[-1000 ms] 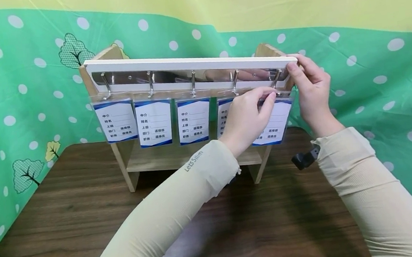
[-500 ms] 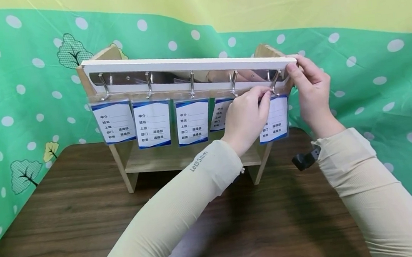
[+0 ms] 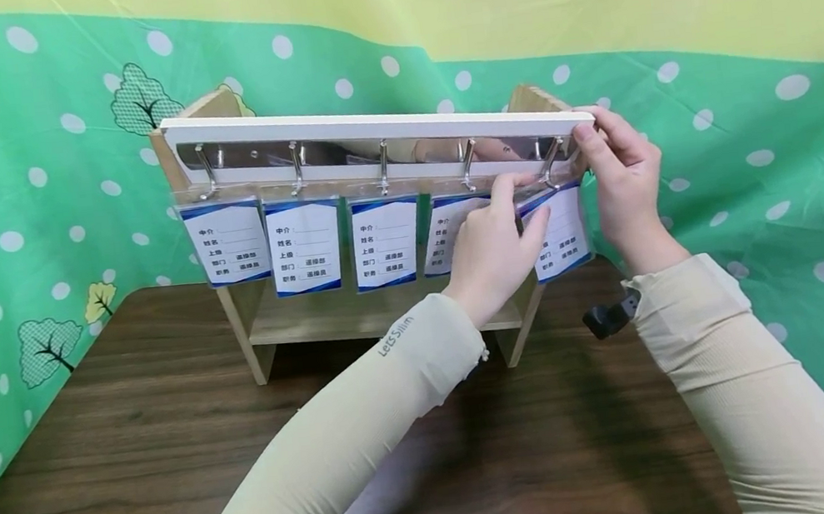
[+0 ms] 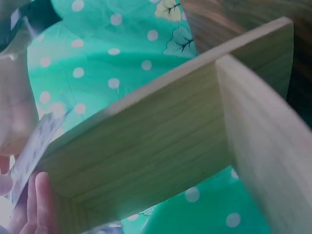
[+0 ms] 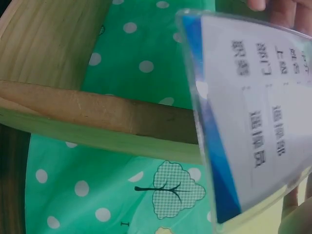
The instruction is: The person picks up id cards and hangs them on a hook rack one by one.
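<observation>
In the head view my left hand [image 3: 492, 247] is at the rightmost ID badge [image 3: 559, 233], a clear sleeve with a white and blue card, hanging tilted at the end hook [image 3: 551, 163]. Its thumb and index finger are spread apart, the thumb overlapping the badge's left edge. Beyond the badge edge, the left fingers [image 4: 43, 200] show in the left wrist view. My right hand [image 3: 626, 184] grips the right end of the white hook rail [image 3: 368, 124], thumb in front. The badge [image 5: 258, 112] fills the right side of the right wrist view.
Several more badges [image 3: 304, 247] hang in a row from the rail's other hooks. A wooden stand [image 3: 313, 324] carries the rail on a dark wood table [image 3: 139, 453]. Close behind hangs a green and yellow dotted cloth [image 3: 331, 56].
My left thumb and index finger have parted from their pinch at the badge's top. The rightmost badge has tilted, its lower end swinging right. My right hand stays on the rail.
</observation>
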Demonstrator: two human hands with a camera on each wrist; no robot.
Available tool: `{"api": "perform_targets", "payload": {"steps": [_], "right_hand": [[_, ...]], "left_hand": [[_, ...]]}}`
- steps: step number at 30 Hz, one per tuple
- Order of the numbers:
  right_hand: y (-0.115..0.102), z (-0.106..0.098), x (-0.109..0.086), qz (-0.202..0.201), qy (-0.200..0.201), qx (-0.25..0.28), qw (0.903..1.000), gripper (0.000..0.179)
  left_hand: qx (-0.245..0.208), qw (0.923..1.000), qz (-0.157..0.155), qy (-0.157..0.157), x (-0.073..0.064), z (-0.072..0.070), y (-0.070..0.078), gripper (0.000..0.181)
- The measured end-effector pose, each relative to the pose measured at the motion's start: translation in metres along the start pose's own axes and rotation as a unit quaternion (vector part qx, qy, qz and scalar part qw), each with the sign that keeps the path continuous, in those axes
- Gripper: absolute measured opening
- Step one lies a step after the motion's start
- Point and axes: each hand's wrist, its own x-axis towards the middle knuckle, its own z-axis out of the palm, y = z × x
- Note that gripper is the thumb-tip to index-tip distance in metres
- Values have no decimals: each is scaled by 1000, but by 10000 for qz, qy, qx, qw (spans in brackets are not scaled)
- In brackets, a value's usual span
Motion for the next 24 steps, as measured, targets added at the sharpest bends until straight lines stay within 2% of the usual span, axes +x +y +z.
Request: {"api": "perform_targets", "payload": {"steps": [4, 9, 12, 19, 24], "right_hand": [[-2, 0, -1, 102, 25, 119, 9999, 22], [-1, 1, -2, 112, 33, 146, 9998, 22], [0, 1, -1, 146, 51, 31, 9999, 22], [-1, -2, 0, 438, 85, 8, 9990, 22], [-2, -2, -1, 481, 14, 53, 9988, 24]], "left_hand": [[-276, 9994, -90, -202, -9, 3, -5, 48], [-864, 9929, -620, -524, -21, 4, -11, 49], [-1015, 9897, -812, -601, -26, 3, -15, 46], [-886, 9929, -597, -520, -31, 0, -25, 25], [-873, 9939, -495, -462, -33, -3, -27, 20]]}}
